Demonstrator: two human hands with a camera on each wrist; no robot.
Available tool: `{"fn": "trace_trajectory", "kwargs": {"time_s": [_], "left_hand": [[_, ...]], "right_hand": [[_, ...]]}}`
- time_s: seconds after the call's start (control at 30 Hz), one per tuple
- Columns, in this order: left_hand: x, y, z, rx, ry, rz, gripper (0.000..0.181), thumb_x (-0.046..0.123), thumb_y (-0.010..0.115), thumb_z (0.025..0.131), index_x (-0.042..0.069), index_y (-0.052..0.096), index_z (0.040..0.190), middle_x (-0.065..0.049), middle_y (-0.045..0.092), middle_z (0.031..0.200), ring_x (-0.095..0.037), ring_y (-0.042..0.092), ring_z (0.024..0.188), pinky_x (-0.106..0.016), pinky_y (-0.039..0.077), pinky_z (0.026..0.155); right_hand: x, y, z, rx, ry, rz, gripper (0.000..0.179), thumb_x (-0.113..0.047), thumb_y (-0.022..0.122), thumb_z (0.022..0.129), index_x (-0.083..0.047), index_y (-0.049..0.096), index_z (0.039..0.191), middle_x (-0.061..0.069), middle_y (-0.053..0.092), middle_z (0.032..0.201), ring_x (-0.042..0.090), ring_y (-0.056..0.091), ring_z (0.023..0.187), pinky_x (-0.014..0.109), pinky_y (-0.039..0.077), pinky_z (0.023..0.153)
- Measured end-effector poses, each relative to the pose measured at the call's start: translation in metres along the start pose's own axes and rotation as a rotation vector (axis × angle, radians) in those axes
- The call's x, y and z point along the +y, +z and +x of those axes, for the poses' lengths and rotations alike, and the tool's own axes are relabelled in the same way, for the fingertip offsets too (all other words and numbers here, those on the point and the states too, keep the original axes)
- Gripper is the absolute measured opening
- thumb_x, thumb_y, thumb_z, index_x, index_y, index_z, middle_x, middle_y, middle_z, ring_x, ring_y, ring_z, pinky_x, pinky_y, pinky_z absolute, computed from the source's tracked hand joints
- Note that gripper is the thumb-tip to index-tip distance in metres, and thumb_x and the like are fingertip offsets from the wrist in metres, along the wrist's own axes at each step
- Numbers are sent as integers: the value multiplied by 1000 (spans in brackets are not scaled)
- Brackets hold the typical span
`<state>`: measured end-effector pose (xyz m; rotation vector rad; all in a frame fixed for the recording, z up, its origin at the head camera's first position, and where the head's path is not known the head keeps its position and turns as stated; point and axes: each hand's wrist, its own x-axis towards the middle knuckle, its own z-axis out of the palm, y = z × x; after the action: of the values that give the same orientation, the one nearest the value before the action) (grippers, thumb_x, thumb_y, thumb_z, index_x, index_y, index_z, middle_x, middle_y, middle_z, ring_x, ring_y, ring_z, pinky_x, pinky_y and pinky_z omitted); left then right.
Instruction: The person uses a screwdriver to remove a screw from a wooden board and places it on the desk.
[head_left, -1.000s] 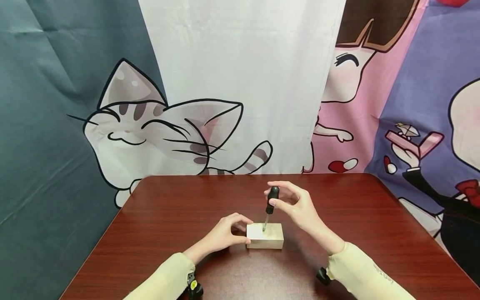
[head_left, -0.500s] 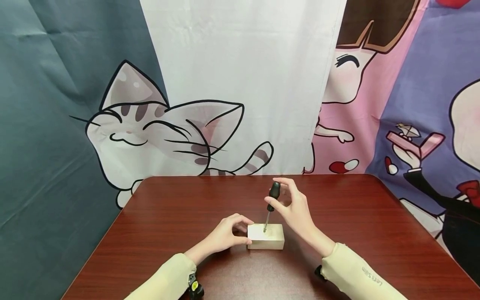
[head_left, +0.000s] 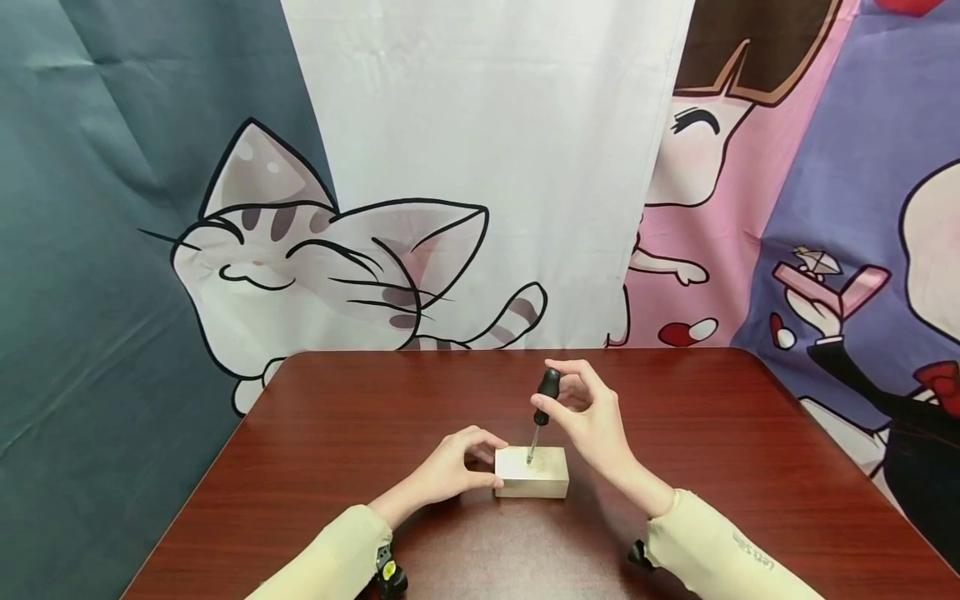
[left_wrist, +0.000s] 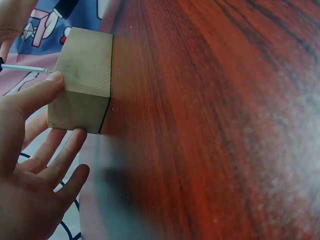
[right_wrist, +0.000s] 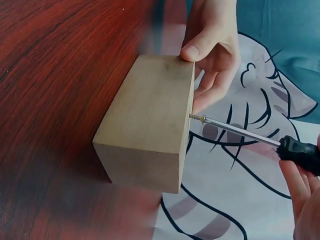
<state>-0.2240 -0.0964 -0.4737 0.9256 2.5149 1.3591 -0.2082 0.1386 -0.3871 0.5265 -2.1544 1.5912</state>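
Observation:
A pale wooden block [head_left: 532,487] lies on the table in front of me. My left hand [head_left: 450,463] grips its left end, with the thumb [left_wrist: 56,78] at the near top edge and fingertips against the end and far side. My right hand [head_left: 596,423] holds a screwdriver [head_left: 549,385] by its black handle, thumb on one side and fingers on the other. The screwdriver stands nearly upright, leaning slightly right at the top. Its steel shaft [right_wrist: 242,132] meets the head of a screw [right_wrist: 198,118], whose thread still shows above the block's top face.
The dark red-brown table [head_left: 337,400] has rounded far corners. Behind it hangs a printed cloth backdrop [head_left: 480,108] with a cartoon cat and figures. A black wrist device [head_left: 390,575] sits below the left cuff, and another [head_left: 640,554] is partly visible at the right cuff.
My right hand has shifted round the screwdriver handle, its wrist swinging left, then slightly back. The screwdriver tip stays on the screw. My left hand and the block hold nearly still.

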Motion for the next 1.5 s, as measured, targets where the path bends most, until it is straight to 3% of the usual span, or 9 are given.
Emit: {"fn": "trace_trajectory", "kwargs": {"time_s": [0.2,0.43,0.73,0.8,0.9,1.0,1.13,1.33,1.5], "left_hand": [[-2,0,0,6,26,6,46,22,83,80,13,66,121,-5,65,110,-21,71,99,-36,58,88],[0,0,0,5,12,6,46,22,84,79,13,66,121,-5,65,110,-21,71,99,-37,57,89],[-1,0,-1,12,30,-7,46,22,84,79,11,66,120,-8,65,110,-25,71,98,-40,57,88],[-1,0,-1,13,29,-11,46,22,84,79,11,66,120,-8,65,110,-25,71,98,-40,57,88],[-1,0,-2,15,27,-11,46,22,84,79,11,67,120,-8,65,110,-25,71,98,-41,57,88],[0,1,-1,18,32,-7,45,23,84,79,11,67,120,-8,65,110,-25,71,98,-40,57,88],[-1,1,-1,17,34,1,45,24,83,80,12,67,120,-8,65,110,-23,71,98,-38,58,88],[-2,0,-1,20,34,6,45,23,83,80,13,67,120,-7,65,110,-22,71,98,-37,58,88],[-1,0,-1,16,40,12,45,23,83,80,12,66,121,-7,65,110,-22,71,98,-37,58,88]], "right_hand": [[3,-3,0,-69,8,103,44,-7,75,86,-12,61,127,18,74,91,30,72,73,25,59,64],[24,-8,5,-189,-43,243,42,-4,68,91,-12,57,132,25,72,100,18,76,85,38,61,74],[32,-16,14,-399,-112,291,42,3,56,97,-8,47,136,21,71,110,24,74,98,36,59,86],[33,-13,13,-382,-130,225,44,1,54,99,-12,45,139,16,70,116,20,73,103,32,59,88],[31,-7,9,-262,-157,35,47,-9,61,98,-20,47,141,6,70,117,9,72,98,25,59,82],[26,-2,7,-102,-160,-149,50,-19,73,90,-25,53,136,-1,71,104,3,69,80,19,57,69],[16,0,7,11,-85,-199,49,-22,83,80,-30,63,125,-2,73,83,8,68,65,18,53,60],[6,-3,9,-74,40,-53,44,-18,80,83,-29,65,122,4,77,85,19,74,71,20,54,64],[14,-9,15,-263,20,90,40,-15,75,88,-23,63,126,9,77,94,17,76,83,26,59,75]]}}
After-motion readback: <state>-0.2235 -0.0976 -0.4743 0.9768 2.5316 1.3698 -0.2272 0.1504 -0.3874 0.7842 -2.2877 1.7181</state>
